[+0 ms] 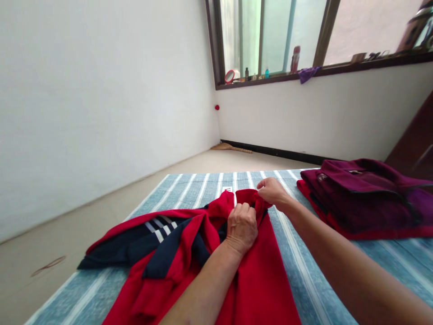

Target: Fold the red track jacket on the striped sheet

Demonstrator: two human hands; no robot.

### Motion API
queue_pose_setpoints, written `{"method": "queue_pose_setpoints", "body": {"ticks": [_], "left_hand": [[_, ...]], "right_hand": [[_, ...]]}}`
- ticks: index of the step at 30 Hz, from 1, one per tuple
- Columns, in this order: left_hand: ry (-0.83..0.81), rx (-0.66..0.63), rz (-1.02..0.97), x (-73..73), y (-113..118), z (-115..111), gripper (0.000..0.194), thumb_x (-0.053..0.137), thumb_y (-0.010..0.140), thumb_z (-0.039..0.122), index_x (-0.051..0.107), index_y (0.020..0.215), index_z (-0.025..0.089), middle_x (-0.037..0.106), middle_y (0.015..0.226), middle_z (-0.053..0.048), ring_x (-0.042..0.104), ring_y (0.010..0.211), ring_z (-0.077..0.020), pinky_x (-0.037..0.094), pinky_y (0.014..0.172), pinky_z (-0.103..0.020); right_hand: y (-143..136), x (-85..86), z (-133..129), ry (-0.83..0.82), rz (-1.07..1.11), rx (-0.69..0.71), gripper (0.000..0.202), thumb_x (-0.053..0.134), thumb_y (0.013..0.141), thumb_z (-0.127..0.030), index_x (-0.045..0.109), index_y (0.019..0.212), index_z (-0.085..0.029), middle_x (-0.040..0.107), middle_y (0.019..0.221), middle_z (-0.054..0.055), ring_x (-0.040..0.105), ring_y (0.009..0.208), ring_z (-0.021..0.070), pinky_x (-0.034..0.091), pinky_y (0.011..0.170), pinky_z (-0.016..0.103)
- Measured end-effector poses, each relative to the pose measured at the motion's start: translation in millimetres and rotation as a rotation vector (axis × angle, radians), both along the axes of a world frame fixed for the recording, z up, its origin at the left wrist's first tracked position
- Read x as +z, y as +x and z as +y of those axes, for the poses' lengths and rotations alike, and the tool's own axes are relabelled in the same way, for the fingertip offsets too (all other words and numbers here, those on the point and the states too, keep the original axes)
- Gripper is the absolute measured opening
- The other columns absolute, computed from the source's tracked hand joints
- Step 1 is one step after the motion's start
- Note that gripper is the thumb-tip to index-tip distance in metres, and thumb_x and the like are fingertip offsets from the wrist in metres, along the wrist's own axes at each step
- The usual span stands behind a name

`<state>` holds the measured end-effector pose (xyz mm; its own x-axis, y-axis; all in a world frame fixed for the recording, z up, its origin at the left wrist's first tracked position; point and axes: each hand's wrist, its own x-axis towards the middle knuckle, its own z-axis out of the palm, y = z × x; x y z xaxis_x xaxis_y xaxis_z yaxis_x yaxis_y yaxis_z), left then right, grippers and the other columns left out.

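A red and navy jacket [270,266] with white stripes on a sleeve lies loosely spread over the blue striped bed cover. My left hand [242,228] is closed on the jacket's front, just below the collar and its white zipper edge. At the right end of the collar, my right hand [271,191] pinches the red fabric between thumb and fingers. Both hands hide the cloth they grip. One sleeve stretches out to the left, and the other lies bunched across the front.
Folded maroon and red clothes [361,198] are stacked at the right on the striped bed cover [314,271]. Beyond the bed, a broom [233,147] lies on the floor by the wall. Small items and a bottle [295,59] stand on the windowsill. A thin loop [49,265] lies on the left floor.
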<state>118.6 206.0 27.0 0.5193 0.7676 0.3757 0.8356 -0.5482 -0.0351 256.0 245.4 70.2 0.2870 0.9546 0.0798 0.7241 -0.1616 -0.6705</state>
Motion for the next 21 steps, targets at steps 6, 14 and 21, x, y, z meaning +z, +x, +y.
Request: {"method": "queue_pose_setpoints", "body": {"ticks": [6,14,21], "left_hand": [[-0.006,-0.011,-0.016,-0.4,-0.2,-0.7,0.019,0.043,0.082,0.01,0.06,0.079,0.02,0.061,0.082,-0.009,0.055,0.082,-0.0241,0.045,0.072,-0.036],[-0.011,-0.027,-0.036,-0.9,-1.9,-2.8,0.023,0.039,0.085,0.013,0.06,0.079,0.022,0.061,0.082,-0.008,0.055,0.082,-0.0243,0.045,0.071,-0.037],[0.047,-0.034,-0.089,1.0,-2.8,-7.6,0.018,0.044,0.081,0.014,0.058,0.08,0.025,0.061,0.083,-0.004,0.055,0.082,-0.0211,0.043,0.073,-0.034]], "right_hand": [[-19.2,10.4,-3.0,-0.024,-0.146,-0.012,0.015,0.058,0.054,-0.003,0.065,0.059,-0.015,0.068,0.077,0.013,0.063,0.085,0.0296,0.045,0.069,0.033],[-9.4,1.0,1.0,-0.115,0.104,-0.08,0.02,0.051,0.068,-0.003,0.066,0.075,-0.014,0.063,0.064,0.005,0.065,0.066,0.0198,0.048,0.059,0.027],[5.1,-2.8,0.9,-0.295,0.41,-0.107,0.007,0.054,0.085,-0.012,0.059,0.08,-0.012,0.058,0.059,-0.004,0.056,0.049,0.0079,0.049,0.048,0.02]]}}
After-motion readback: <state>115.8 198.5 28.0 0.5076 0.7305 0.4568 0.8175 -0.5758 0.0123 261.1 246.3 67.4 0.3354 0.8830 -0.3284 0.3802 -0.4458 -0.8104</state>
